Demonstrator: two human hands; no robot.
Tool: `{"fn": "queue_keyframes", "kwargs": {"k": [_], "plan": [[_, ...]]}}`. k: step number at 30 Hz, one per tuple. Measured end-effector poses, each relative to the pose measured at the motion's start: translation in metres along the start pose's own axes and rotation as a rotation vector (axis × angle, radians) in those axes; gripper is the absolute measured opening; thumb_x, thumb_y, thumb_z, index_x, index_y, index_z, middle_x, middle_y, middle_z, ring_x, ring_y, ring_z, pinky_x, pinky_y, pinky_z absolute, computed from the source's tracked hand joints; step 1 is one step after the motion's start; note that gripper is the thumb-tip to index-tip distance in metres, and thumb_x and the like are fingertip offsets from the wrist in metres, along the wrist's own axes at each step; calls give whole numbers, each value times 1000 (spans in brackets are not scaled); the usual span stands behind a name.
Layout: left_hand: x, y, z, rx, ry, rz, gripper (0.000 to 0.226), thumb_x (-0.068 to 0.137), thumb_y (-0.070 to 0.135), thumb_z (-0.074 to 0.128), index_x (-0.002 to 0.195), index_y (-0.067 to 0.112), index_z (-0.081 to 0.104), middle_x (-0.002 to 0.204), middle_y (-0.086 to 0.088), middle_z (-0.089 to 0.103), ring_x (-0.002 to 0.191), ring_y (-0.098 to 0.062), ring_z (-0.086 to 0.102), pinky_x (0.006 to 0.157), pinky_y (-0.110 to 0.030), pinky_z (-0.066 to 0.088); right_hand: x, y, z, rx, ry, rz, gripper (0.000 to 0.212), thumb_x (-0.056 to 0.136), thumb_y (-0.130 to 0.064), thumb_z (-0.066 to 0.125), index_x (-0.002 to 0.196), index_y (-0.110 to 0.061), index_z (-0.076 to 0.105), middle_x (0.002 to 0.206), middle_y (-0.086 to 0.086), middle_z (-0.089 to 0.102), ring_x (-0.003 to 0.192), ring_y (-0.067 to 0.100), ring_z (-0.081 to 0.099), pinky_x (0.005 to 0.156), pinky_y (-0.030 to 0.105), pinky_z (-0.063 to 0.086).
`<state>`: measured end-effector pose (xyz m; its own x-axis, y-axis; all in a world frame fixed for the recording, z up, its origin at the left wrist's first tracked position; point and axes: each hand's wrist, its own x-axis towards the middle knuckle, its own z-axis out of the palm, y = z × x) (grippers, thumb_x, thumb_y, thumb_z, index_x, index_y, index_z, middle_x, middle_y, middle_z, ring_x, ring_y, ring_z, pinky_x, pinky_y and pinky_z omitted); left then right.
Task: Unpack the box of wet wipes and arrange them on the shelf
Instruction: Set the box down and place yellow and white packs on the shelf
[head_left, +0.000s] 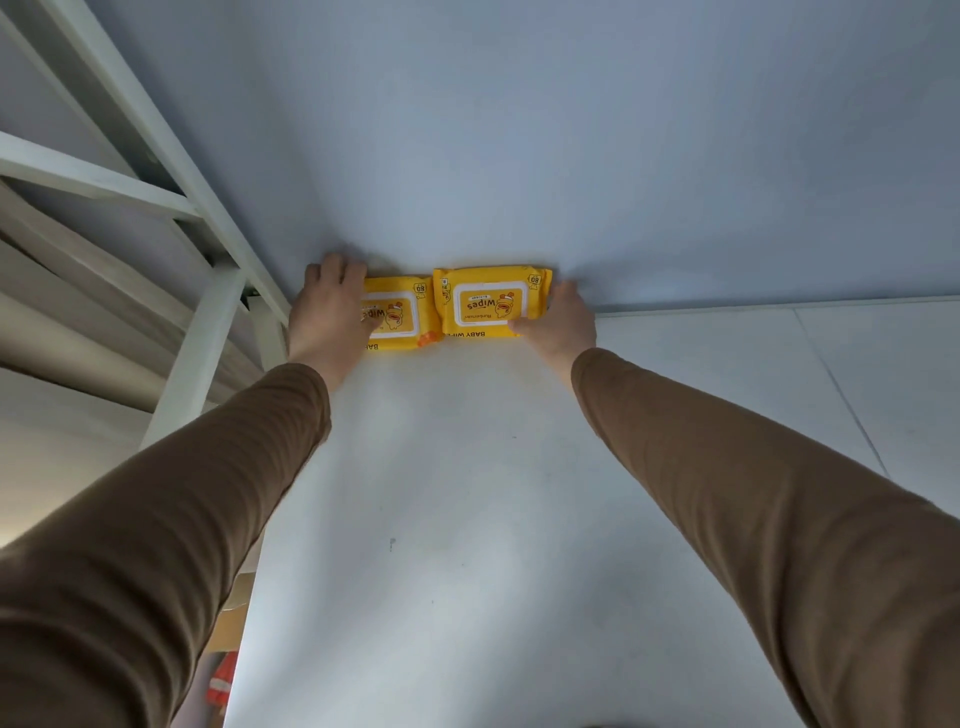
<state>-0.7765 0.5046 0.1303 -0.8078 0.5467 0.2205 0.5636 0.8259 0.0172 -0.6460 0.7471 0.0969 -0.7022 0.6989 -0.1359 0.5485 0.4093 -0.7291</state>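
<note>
you have two bright yellow wipes packs: the left pack (396, 314) and the right pack (491, 301), each with a white lid panel carrying an orange-and-yellow cartoon figure and dark lettering. your sleeves (727, 493) are plain brown. the shelf board (467, 519) is off-white with faint specks, the wall (519, 130) pale blue-grey, the shelf frame (202, 338) white.

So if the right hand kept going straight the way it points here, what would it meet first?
Probably the back wall. The right hand already grips the right wipes pack, which looks pushed up against that wall at the rear of the shelf, though depth is unclear.
</note>
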Motion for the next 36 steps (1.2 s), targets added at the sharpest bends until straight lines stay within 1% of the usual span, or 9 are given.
{"fn": "queue_keyframes", "kwargs": {"k": [2, 6, 9, 13, 20, 24, 29, 34, 36], "plan": [[-9, 9, -2, -24, 20, -6, 60, 75, 25, 81, 122, 8, 49, 121, -17, 48, 110, -38, 46, 86, -47, 47, -11, 7, -14, -67, -1, -39, 60, 74, -36, 78, 119, -9, 50, 118, 11, 59, 114, 33, 55, 92, 46, 50], [-29, 47, -7, -110, 56, 82, 47, 80, 24, 73, 121, 12, 53, 121, -12, 52, 111, -36, 46, 88, -47, 44, -38, 36, -51, -197, -4, -134, 51, 83, -33, 69, 126, -13, 51, 125, 7, 56, 120, 28, 47, 94, 42, 46], [-42, 93, -8, -200, -17, 160, 42, 85, 27, 69, 122, 12, 56, 120, -9, 54, 113, -33, 47, 91, -46, 45, -63, 65, -88, -268, 46, -193, 44, 85, -29, 65, 125, -15, 53, 126, 5, 57, 119, 28, 48, 95, 42, 44], [-69, 175, -7, -297, -102, 287, 43, 88, 29, 67, 125, 10, 58, 122, -9, 56, 117, -33, 48, 95, -44, 44, -102, 118, -151, -345, 110, -223, 40, 88, -30, 63, 124, -16, 53, 123, 5, 58, 113, 27, 50, 93, 41, 44], [-141, 368, -32, -419, -125, 528, 40, 91, 34, 63, 126, 15, 56, 123, -3, 57, 116, -26, 48, 92, -39, 46, -200, 244, -285, -382, 229, -129, 38, 89, -30, 61, 125, -18, 52, 126, 4, 57, 116, 27, 47, 96, 42, 43], [-209, 481, -47, -464, -151, 627, 40, 92, 34, 63, 127, 16, 56, 126, -2, 56, 118, -24, 47, 89, -37, 46, -274, 329, -363, -378, 292, -84, 37, 90, -29, 60, 124, -18, 53, 126, 3, 56, 117, 27, 47, 96, 44, 42], [-299, 606, -55, -525, -187, 737, 41, 91, 34, 64, 127, 16, 57, 126, -2, 56, 118, -25, 48, 92, -38, 47, -360, 432, -453, -359, 335, 20, 35, 90, -27, 58, 123, -19, 55, 125, 2, 56, 118, 25, 45, 98, 41, 40], [-365, 717, -53, -601, -196, 841, 38, 92, 29, 64, 127, 16, 58, 124, -1, 57, 117, -23, 48, 95, -34, 44, -405, 526, -519, -339, 342, 123, 32, 91, -26, 60, 122, -18, 56, 124, 4, 55, 118, 24, 45, 98, 41, 42], [-383, 758, -45, -622, -236, 862, 38, 90, 28, 65, 126, 16, 59, 123, 0, 58, 117, -22, 48, 95, -36, 46, -412, 563, -538, -318, 332, 164, 32, 92, -26, 58, 124, -19, 56, 126, 4, 54, 119, 24, 45, 99, 40, 41]]}}
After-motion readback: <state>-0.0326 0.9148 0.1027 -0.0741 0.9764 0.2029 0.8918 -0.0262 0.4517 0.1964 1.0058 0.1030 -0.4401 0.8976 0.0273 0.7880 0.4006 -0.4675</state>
